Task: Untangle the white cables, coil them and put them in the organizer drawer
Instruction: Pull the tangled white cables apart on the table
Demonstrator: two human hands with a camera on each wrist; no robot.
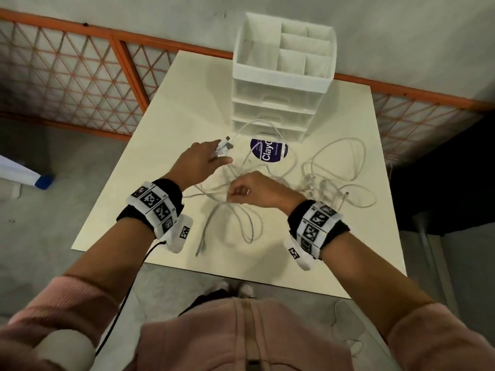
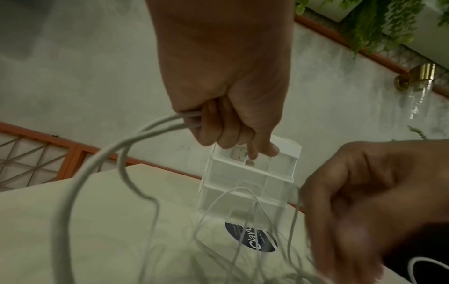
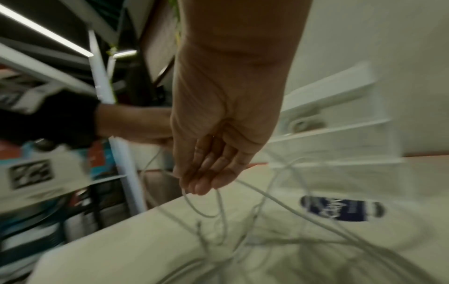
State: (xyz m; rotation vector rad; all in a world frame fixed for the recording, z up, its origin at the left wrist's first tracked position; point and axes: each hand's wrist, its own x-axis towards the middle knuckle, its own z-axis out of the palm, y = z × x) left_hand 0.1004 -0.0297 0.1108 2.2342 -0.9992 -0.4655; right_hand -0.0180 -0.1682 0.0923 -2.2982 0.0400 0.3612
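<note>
Two hands work the tangled white cables (image 1: pixel 270 183) spread over the table (image 1: pixel 150 162), near the clear organizer drawer unit (image 1: pixel 270 113) at its far side. Left hand (image 1: pixel 198 164) grips two USB cable ends (image 1: pixel 226 145); right hand (image 1: pixel 257 190) pinches a thin strand.

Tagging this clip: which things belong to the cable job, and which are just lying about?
Job: cables, organizer, left hand gripping plug ends, right hand pinching a strand.
Lying about: round sticker, table, orange fence.
</note>
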